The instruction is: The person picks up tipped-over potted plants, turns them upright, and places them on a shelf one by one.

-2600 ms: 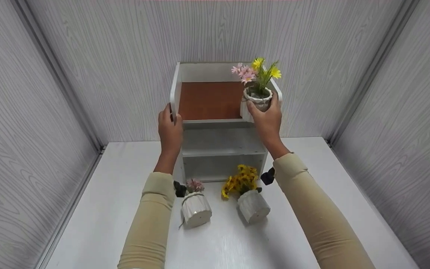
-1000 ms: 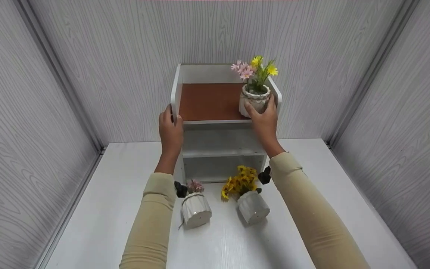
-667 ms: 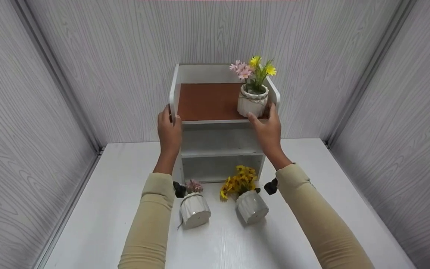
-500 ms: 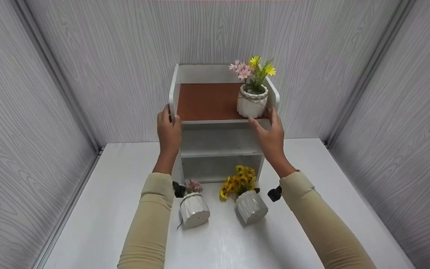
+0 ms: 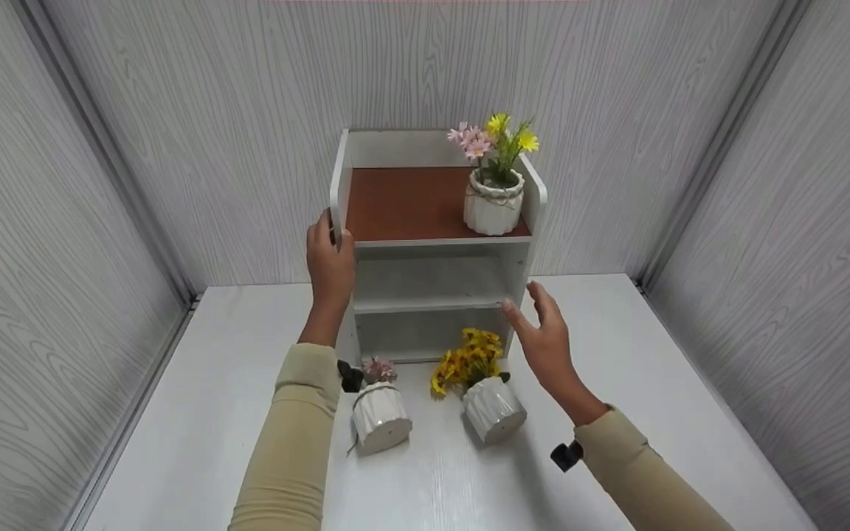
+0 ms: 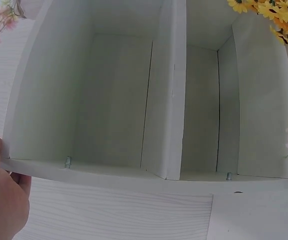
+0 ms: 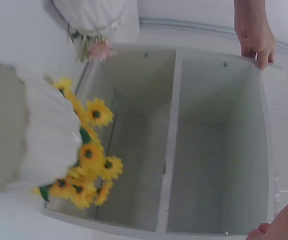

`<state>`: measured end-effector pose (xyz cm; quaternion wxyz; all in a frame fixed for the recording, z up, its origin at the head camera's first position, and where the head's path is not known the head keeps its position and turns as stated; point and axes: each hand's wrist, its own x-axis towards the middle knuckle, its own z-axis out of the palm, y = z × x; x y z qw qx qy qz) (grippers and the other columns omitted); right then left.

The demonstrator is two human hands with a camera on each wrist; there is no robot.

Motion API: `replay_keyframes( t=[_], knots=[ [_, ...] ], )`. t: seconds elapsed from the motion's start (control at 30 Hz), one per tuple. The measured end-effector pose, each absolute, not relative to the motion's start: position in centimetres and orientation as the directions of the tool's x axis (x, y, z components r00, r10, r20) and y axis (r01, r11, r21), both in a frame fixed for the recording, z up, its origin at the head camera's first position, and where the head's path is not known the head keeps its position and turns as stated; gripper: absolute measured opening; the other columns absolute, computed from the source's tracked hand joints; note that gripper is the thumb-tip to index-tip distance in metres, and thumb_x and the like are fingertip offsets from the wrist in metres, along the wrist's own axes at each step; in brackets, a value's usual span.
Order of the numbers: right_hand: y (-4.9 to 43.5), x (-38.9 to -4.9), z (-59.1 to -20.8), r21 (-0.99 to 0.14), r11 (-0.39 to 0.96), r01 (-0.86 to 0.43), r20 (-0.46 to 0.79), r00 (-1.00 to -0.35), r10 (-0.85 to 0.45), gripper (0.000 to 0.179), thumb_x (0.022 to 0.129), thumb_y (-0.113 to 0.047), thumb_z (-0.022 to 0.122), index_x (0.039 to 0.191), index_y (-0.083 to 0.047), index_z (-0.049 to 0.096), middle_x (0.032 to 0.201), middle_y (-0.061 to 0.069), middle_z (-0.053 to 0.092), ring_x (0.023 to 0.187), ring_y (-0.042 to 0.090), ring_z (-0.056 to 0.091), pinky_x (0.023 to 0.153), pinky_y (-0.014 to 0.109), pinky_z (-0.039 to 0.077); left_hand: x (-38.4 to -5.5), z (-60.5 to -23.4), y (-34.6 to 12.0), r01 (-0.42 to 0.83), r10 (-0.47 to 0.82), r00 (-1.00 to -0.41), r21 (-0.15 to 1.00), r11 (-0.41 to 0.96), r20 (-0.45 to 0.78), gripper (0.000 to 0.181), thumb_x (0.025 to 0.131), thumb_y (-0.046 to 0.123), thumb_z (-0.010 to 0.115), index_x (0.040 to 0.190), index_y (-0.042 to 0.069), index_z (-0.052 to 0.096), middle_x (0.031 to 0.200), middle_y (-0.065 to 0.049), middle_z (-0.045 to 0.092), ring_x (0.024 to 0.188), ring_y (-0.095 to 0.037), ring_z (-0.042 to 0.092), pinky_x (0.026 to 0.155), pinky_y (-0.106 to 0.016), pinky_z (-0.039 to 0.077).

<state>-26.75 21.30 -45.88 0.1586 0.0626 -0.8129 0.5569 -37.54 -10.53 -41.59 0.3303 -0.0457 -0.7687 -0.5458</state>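
My left hand (image 5: 330, 262) grips the left side panel of the small white shelf unit (image 5: 440, 304), thumb in front and fingers behind. In the left wrist view that hand (image 6: 3, 195) is at the unit's edge. My right hand (image 5: 547, 339) is in the air at the unit's lower right, thumb and fingers spread, holding nothing. A white ribbed flowerpot (image 5: 493, 210) with pink and yellow flowers stands upright on the brown top shelf (image 5: 410, 203), at its right end. Below, a pot of yellow flowers (image 5: 495, 409) and a pot of pink flowers (image 5: 382, 417) lie tipped on their sides.
The white table (image 5: 440, 494) carries the unit, with both tipped pots in front of it. Grey wood-patterned walls (image 5: 425, 66) close in the back and both sides. Dark wrist cameras (image 5: 565, 456) stick out from the sleeves.
My right hand has let go of the pot with pink and yellow flowers, set upright on the top shelf, and drawn back down toward me. The left hand keeps its grip on the panel.
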Motion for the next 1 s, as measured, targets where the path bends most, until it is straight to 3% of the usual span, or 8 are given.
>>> replay_keyframes(
  t=[0.13,0.27,0.53,0.77,1.0],
  knots=[
    [21.4,-25.4,-48.1,-0.896,0.374,-0.239,0.282,-0.957,0.064,0.083,0.096,-0.054,0.062,0.159,-0.013,0.028,0.163,0.009,0.03,0.153,0.027,0.025,0.123,0.048,0.025,-37.5,-41.7,-10.6,0.422,-0.293,-0.785,0.818,0.391,0.545,0.052,0.105,0.02,0.048,0.154,0.007,0.037,0.135,-0.014,0.051,0.133,-0.025,0.051,0.111,-0.042,0.044],
    [21.3,-24.4,-49.8,-0.898,0.388,-0.207,0.251,-0.966,0.066,0.08,0.097,-0.05,0.064,0.158,-0.012,0.03,0.163,0.011,0.031,0.153,0.03,0.025,0.121,0.054,0.026,-37.6,-41.7,-10.6,0.421,-0.294,-0.788,0.822,0.384,0.541,0.052,0.105,0.021,0.048,0.154,0.007,0.037,0.135,-0.014,0.051,0.133,-0.025,0.05,0.111,-0.042,0.043],
    [21.2,-23.4,-53.6,-0.885,0.448,-0.128,0.184,-0.979,0.084,0.089,0.092,-0.061,0.063,0.158,-0.012,0.031,0.163,0.012,0.031,0.152,0.033,0.025,0.119,0.058,0.026,-37.6,-41.6,-10.6,0.425,-0.294,-0.785,0.819,0.385,0.546,0.052,0.105,0.02,0.048,0.154,0.006,0.037,0.135,-0.014,0.05,0.134,-0.025,0.049,0.112,-0.04,0.042],
    [21.0,-22.3,-57.2,-0.864,0.502,-0.05,0.113,-0.989,0.096,0.093,0.09,-0.06,0.066,0.157,-0.006,0.031,0.163,0.017,0.029,0.151,0.037,0.026,0.118,0.059,0.027,-37.5,-41.5,-10.6,0.436,-0.29,-0.779,0.812,0.387,0.556,0.051,0.105,0.02,0.048,0.154,0.006,0.038,0.135,-0.014,0.051,0.133,-0.024,0.05,0.112,-0.04,0.043],
    [20.6,-22.3,-59.5,-0.797,0.603,-0.031,0.117,-0.988,0.103,0.088,0.089,-0.051,0.073,0.15,0.003,0.039,0.151,0.022,0.044,0.14,0.038,0.043,0.112,0.057,0.037,-37.5,-41.7,-10.6,0.437,-0.293,-0.777,0.812,0.387,0.557,0.052,0.105,0.022,0.047,0.154,0.007,0.038,0.135,-0.014,0.05,0.132,-0.024,0.05,0.111,-0.041,0.044]
  ],
)
